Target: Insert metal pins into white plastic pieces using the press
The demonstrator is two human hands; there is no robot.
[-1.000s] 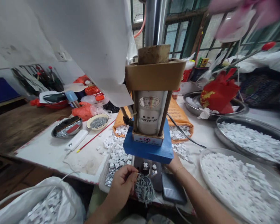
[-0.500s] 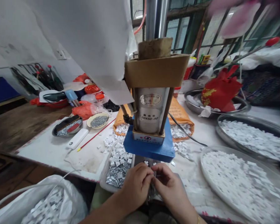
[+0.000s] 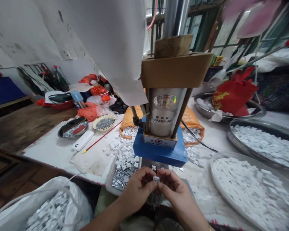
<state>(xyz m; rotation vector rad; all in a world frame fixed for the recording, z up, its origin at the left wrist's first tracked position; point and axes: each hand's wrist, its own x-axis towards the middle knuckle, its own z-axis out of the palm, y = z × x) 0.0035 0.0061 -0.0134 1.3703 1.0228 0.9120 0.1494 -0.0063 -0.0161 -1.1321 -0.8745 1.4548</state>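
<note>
Pinched between the fingertips of both hands is a small white plastic clip with a round mark on its face. My left hand grips its left side and my right hand its right side, thumbs toward me. Just beyond the fingers, a white cross-shaped piece shows under the blue base of a press. Below my hands is a blurred heap of metal nails. To the left of my left hand stands a plastic tub with white clips and metal nails in it.
On the right are a round tray and a metal basin, both full of white pieces. A white sack of clips stands at lower left. Further left lie a bowl of nails, a white power bank and a red stick.
My fingertips have moved slightly apart and the white clip between them now shows; before, the fingers hid it. The whole view has shifted, so the press appears further right.
</note>
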